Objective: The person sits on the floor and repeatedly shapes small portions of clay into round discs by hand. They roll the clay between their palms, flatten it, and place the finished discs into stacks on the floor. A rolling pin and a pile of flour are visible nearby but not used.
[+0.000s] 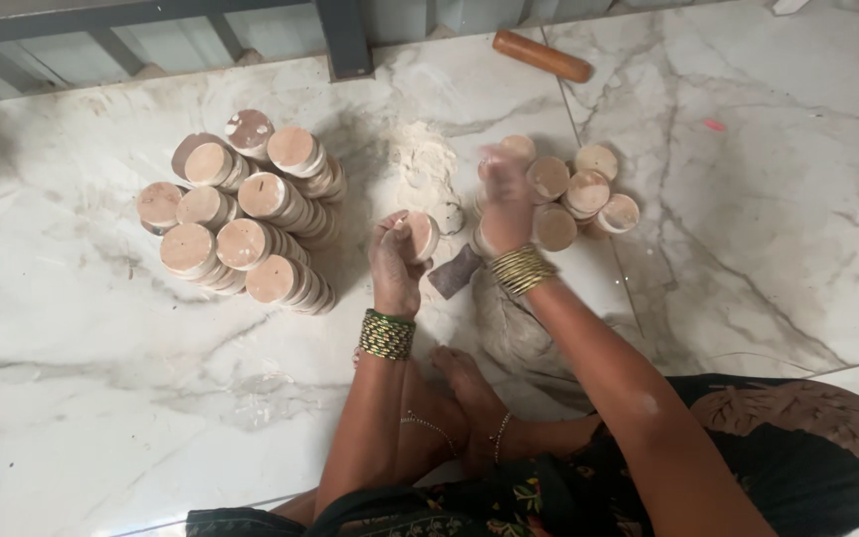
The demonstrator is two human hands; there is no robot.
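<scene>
You sit on a white marble floor, dusted with pale powder at upper centre. Your left hand is clamped around a round wooden disc at frame centre. Your right hand, blurred, is just right of it; whether it grips anything cannot be told. Stacked discs stand left, a smaller pile right.

Matt, raw wooden discs stacked on my glossy marble floor, pale powdery sawdust just right of them, a smooth wooden rod beyond.
</scene>
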